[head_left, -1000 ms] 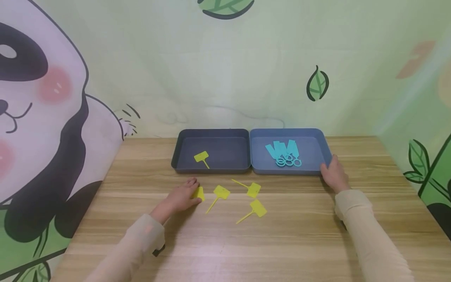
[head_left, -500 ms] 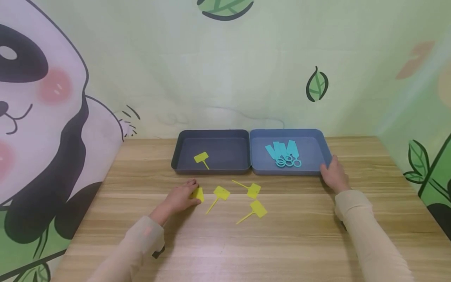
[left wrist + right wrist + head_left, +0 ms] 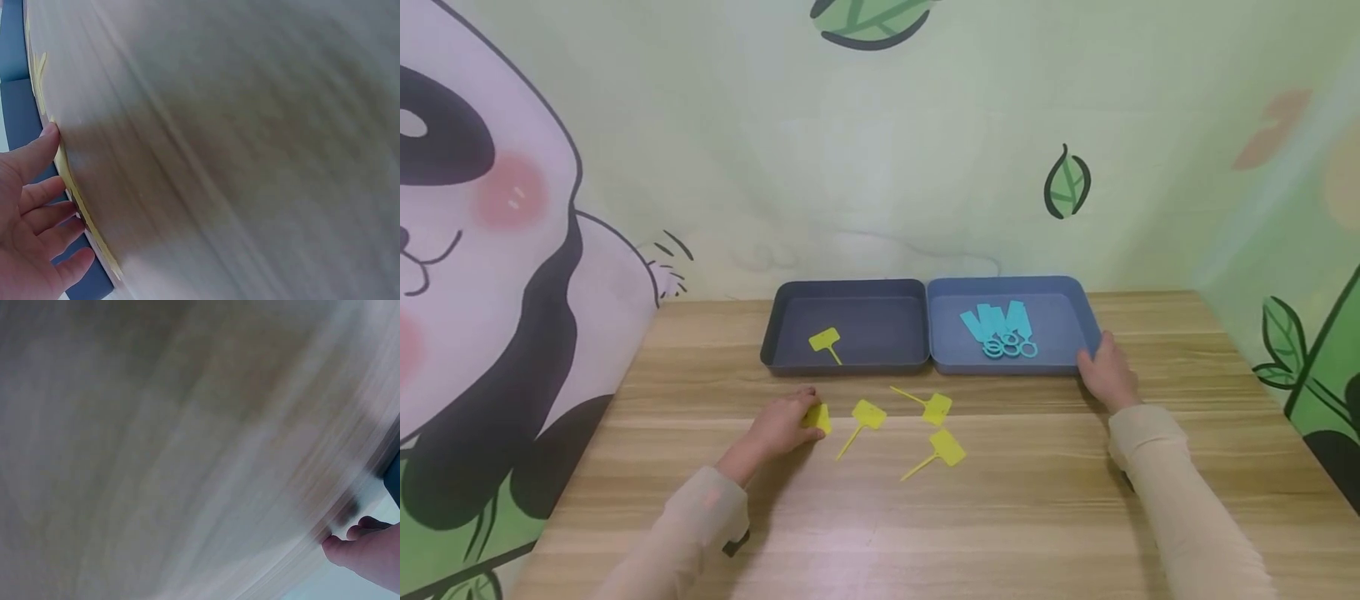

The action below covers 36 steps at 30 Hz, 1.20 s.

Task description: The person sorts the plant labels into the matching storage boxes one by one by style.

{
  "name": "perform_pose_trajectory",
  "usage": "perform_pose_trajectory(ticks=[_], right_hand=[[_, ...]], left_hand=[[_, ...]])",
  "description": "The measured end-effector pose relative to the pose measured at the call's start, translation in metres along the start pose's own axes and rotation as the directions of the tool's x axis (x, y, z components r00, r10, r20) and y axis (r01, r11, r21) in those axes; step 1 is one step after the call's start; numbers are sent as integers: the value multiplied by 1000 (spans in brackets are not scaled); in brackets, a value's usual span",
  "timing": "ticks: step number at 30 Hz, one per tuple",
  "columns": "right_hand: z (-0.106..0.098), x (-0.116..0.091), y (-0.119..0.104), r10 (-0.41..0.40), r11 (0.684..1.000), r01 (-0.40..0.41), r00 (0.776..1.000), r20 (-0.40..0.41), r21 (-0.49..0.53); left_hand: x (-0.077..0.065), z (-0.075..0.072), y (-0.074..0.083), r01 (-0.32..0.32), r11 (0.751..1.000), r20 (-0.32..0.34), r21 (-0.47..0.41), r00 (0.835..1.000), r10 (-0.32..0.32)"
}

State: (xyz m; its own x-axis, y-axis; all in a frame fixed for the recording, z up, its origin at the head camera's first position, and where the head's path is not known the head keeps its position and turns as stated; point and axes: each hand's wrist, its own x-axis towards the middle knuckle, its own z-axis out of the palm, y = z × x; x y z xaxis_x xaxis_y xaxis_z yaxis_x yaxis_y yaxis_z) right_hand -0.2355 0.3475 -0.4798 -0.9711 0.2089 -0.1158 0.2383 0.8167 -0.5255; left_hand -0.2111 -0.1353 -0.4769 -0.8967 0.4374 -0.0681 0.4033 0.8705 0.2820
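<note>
My left hand (image 3: 781, 423) rests low on the table, its thumb and spread fingers around a yellow plastic plant tag (image 3: 820, 418). In the left wrist view the fingertips lie right along that flat tag (image 3: 94, 231), and part of it is hidden in the head view. Three more yellow tags lie to its right: a near one (image 3: 869, 414), a far one (image 3: 937, 409) and a front one (image 3: 949, 448). My right hand (image 3: 1108, 375) touches the front right corner of the blue tray (image 3: 1060, 325), thumb at the front, fingers along the side.
Left of the blue tray, edge to edge, stands a dark grey tray (image 3: 880, 325) with one yellow tag (image 3: 825, 339) inside. Several turquoise ringed tags (image 3: 1000, 325) are piled in the blue tray. A patterned wall (image 3: 865, 167) rises behind the table (image 3: 925, 533).
The head view shifts slightly, so everything appears a little further left and lower. Both hands, the tags and the trays otherwise stay in place.
</note>
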Motion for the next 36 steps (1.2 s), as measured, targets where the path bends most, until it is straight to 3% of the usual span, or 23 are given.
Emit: perform_pose_trajectory(ticks=[19,36], right_hand=[[0,1,0,12,1000,-12,1000,-5,8],[0,1,1,4,1000,-4,1000,0,2]], left_hand=[[4,1,2,56,997,-19,-61,998,-57],[3,0,4,71,996,-28,-49,997,-73]])
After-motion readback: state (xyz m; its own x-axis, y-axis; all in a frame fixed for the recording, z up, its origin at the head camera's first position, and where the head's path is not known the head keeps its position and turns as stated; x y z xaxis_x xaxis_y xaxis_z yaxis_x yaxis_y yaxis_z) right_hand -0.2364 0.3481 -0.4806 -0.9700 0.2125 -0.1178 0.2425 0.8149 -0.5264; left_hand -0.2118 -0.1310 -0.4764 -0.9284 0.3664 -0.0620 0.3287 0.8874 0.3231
